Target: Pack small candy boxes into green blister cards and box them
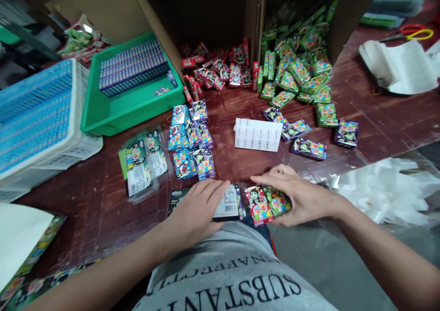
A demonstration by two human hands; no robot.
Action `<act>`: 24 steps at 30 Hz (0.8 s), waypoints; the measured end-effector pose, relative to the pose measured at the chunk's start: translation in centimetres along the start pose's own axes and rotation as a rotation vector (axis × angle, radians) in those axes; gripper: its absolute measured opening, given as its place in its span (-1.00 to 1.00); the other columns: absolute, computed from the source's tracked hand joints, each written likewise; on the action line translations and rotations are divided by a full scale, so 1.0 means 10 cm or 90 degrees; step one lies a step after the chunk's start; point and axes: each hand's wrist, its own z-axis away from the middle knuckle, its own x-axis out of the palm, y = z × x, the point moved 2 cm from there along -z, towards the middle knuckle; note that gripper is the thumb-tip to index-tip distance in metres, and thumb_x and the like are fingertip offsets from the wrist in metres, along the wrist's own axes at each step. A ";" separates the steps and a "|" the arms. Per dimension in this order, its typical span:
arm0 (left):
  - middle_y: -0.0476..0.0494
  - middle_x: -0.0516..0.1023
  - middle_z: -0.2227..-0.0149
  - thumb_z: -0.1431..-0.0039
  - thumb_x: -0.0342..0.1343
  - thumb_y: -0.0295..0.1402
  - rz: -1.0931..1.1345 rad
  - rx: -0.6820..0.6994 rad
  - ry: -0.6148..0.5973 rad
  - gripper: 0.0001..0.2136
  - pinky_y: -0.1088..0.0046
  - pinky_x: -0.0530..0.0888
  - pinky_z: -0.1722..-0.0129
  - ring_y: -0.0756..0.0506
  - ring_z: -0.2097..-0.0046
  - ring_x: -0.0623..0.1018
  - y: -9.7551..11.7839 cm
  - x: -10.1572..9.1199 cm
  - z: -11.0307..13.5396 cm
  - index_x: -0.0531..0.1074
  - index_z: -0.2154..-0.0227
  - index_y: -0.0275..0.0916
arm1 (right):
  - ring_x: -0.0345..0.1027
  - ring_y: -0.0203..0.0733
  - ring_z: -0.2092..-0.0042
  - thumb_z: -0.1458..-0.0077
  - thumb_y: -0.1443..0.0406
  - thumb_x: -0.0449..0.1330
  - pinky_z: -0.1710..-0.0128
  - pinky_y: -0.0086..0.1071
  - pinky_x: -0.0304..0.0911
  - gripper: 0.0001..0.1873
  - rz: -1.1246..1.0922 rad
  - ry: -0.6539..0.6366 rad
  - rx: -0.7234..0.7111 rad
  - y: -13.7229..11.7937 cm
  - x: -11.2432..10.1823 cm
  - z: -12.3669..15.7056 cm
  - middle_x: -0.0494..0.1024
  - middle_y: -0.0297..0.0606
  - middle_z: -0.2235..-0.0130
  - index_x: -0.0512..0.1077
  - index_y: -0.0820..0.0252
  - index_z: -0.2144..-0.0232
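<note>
My left hand (197,205) lies across a black package with a white barcode label (228,203), at the front edge of the table. Its fingers reach over the package and the thumb is near the lower side. My right hand (292,196) is closed around two small card boxes side by side, a red box (257,205) and a green box (277,202), just right of the package. Beyond my left hand stand short stacks of blue boxes (178,137) and purple boxes (202,162). A white sheet of round stickers (257,134) lies ahead of my hands.
Open cartons hold piles of red boxes (235,75) and green boxes (295,73). Several purple boxes (308,149) lie on the right. At left are a green tray (127,114), a white basket (82,150) and clear-packed sets (140,162). Scissors (417,32) lie far right.
</note>
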 end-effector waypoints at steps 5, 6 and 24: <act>-0.36 0.32 -0.28 -0.06 0.34 -0.25 0.056 -0.028 0.072 -0.17 0.01 0.27 -0.31 -0.34 -0.29 0.31 -0.01 0.11 -0.02 0.10 -0.36 -0.24 | 0.19 0.09 -0.04 0.05 0.02 0.43 -0.08 -0.03 0.13 0.05 0.049 0.023 -0.005 -0.02 0.10 -0.19 0.46 -0.16 -0.02 0.09 0.00 -0.41; -0.35 0.31 -0.28 -0.06 0.33 -0.26 0.063 -0.038 0.077 -0.17 0.01 0.28 -0.31 -0.34 -0.29 0.31 -0.01 0.12 -0.01 0.09 -0.36 -0.22 | 0.19 0.09 -0.04 0.05 0.02 0.43 -0.09 -0.02 0.12 0.06 0.047 0.025 -0.007 -0.02 0.11 -0.21 0.46 -0.16 -0.03 0.09 0.00 -0.41; -0.27 0.28 -0.29 0.00 0.39 -0.18 0.163 -0.036 0.068 -0.07 -0.01 0.28 -0.32 -0.32 -0.30 0.28 0.07 0.19 -0.12 0.03 -0.38 -0.11 | 0.18 0.08 -0.11 0.03 -0.03 0.41 -0.15 0.01 0.09 -0.14 0.042 0.006 -0.082 0.10 -0.01 -0.21 0.42 -0.16 -0.13 0.31 -0.06 -0.29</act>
